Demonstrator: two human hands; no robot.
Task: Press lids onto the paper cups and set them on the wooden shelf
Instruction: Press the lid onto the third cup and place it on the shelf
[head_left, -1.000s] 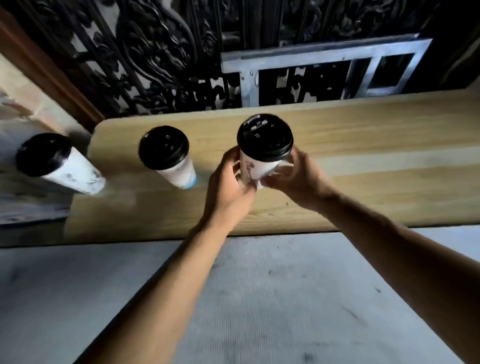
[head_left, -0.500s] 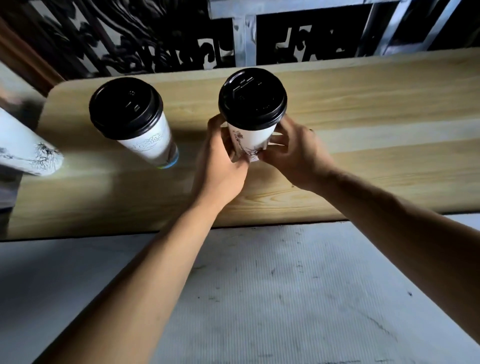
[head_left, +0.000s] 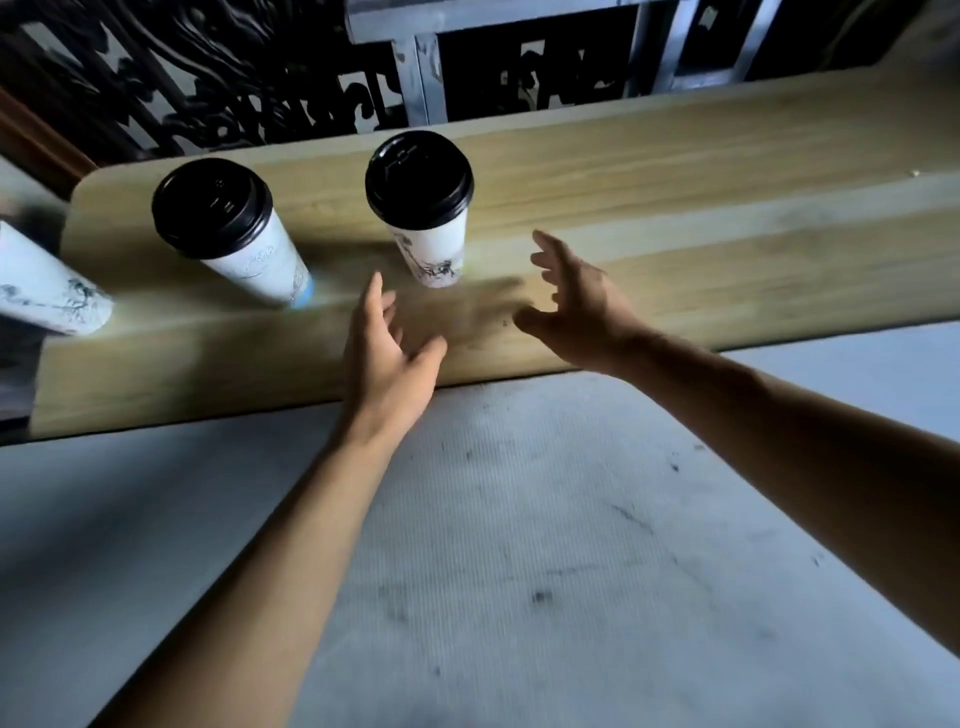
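Wooden shelf (head_left: 675, 156) carries the lidded cup (head_left: 426, 218), upright, just ahead and between both hands. Left hand (head_left: 389, 343) and right hand (head_left: 576, 301) both empty, fingers spread, roughly equally near.

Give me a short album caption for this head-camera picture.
Both open hands, left and right, flank a lidded paper cup standing on the wooden shelf.
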